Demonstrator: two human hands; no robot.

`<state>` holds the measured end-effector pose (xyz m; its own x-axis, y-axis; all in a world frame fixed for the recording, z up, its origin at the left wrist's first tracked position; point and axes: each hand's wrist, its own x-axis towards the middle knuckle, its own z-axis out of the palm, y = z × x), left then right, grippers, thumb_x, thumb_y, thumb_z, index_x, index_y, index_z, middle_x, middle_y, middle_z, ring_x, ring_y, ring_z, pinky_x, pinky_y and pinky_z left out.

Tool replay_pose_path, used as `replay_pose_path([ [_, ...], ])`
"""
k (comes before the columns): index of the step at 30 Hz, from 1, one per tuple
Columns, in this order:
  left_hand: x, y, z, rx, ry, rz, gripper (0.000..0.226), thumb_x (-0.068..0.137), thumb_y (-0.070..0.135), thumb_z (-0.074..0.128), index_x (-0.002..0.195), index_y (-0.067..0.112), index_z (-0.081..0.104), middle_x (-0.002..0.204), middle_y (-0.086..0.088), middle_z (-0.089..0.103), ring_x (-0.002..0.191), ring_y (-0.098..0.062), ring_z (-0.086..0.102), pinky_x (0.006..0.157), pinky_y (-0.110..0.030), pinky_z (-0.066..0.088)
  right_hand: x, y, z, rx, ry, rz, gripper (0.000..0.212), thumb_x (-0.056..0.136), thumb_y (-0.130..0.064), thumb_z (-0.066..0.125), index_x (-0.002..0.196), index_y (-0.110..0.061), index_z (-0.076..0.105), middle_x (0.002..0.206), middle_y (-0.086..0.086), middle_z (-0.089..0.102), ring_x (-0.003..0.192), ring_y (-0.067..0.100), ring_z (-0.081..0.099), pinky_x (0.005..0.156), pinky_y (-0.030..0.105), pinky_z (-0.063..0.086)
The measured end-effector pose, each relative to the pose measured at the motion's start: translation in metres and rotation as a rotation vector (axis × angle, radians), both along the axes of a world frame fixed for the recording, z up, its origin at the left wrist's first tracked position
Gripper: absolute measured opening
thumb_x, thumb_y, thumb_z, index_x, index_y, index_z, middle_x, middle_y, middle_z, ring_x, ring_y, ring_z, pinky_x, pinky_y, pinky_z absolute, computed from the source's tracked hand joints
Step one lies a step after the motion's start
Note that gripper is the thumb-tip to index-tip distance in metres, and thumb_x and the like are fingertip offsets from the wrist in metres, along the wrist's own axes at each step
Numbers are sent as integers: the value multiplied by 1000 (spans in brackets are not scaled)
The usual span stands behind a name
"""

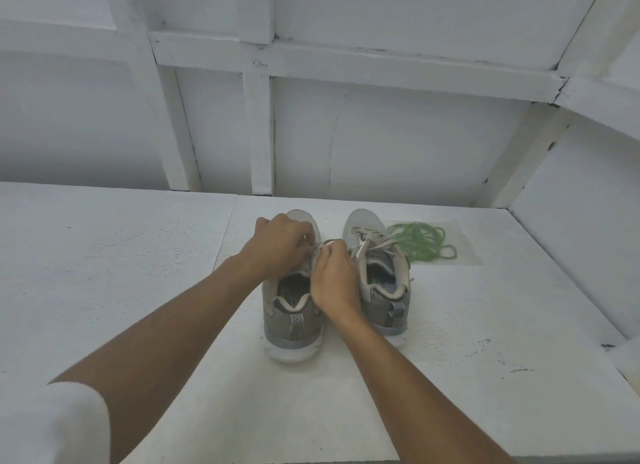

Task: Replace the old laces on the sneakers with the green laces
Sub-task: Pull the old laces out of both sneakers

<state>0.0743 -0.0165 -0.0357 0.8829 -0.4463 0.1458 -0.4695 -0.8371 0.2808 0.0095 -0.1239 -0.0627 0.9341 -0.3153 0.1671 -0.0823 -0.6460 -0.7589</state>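
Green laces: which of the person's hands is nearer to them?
Right. The right hand pinches the old lace of the left sneaker, with only the right sneaker between it and the green laces. The left hand grips the same lace farther left.

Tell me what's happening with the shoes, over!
Left hand, right hand pinching old lace on left sneaker. Right sneaker still laced. Green laces beside it, untouched. Nothing blocking.

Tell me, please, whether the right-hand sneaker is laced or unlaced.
Laced: the right-hand sneaker has its old pale lace threaded across its front. The green laces lie heaped beside it.
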Motion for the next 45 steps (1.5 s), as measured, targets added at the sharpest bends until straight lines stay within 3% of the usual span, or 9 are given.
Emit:
replay_pose_path([
  [5, 7, 9, 11, 66, -165, 41, 23, 96, 27, 47, 106, 24, 68, 105, 3, 65, 109, -19, 49, 95, -41, 28, 0, 0, 1, -5, 25, -4, 27, 104, -23, 30, 108, -2, 47, 112, 19, 57, 93, 30, 50, 62, 25, 19],
  [11, 28, 43, 30, -142, -301, 255, 19, 94, 17, 47, 101, 13, 64, 104, -6, 63, 101, -28, 55, 89, -38, 31, 2, 0, -1, -17, 54, -19, 27, 105, -23, 28, 109, -4, 46, 112, 16, 57, 83, 18, 38, 66, 25, 22],
  [21, 26, 71, 28, -343, -300, 347, 16, 86, 6, 55, 95, 5, 67, 91, -12, 60, 83, -28, 55, 74, -34, 45, 1, 0, 0, -27, 54, -16, 27, 104, -22, 28, 108, -2, 46, 112, 18, 57, 83, 19, 39, 62, 25, 19],
  [25, 18, 67, 13, -216, -160, 365, 11, 85, 14, 59, 89, 14, 69, 91, -5, 65, 84, -26, 59, 80, -37, 50, 1, 1, 1, -42, 51, -21, 27, 104, -22, 27, 106, -1, 46, 113, 20, 57, 93, 30, 49, 62, 25, 18],
  [29, 12, 67, -1, 201, 265, 329, 35, 91, 49, 55, 123, 36, 59, 121, -1, 62, 112, -24, 55, 97, -42, 45, 2, 0, 1, -27, 69, -4, 28, 104, -22, 28, 108, -1, 46, 115, 21, 57, 100, 32, 51, 66, 26, 20],
  [31, 13, 67, -2, 227, 291, 300, 41, 92, 58, 48, 124, 36, 60, 125, 0, 62, 116, -25, 54, 98, -43, 45, 2, -2, 4, -11, 91, 8, 30, 104, -23, 28, 110, -1, 46, 116, 21, 58, 101, 33, 52, 70, 30, 26],
  [36, -4, 46, 6, -209, 201, 245, 37, 98, 47, 43, 119, 24, 63, 111, -6, 68, 95, -20, 58, 78, -28, 42, 6, -4, 15, -50, 189, 60, 29, 104, -28, 28, 113, -5, 43, 118, 17, 58, 102, 33, 54, 71, 35, 35],
  [42, -20, 27, -16, -309, 176, 249, 35, 98, 40, 47, 122, 22, 64, 110, -6, 68, 101, -23, 60, 86, -33, 48, 14, -3, 39, -389, 78, 162, 29, 95, -18, 47, 122, -9, 44, 122, 10, 47, 105, 32, 53, 71, 35, 37],
  [45, -24, 25, -27, -416, 135, 303, 31, 99, 30, 42, 117, 20, 66, 106, -7, 70, 96, -24, 60, 84, -38, 49, 31, 1, 46, -505, 53, 329, 23, 90, -11, 48, 111, -12, 56, 118, 8, 51, 109, 30, 47, 84, 38, 42],
])
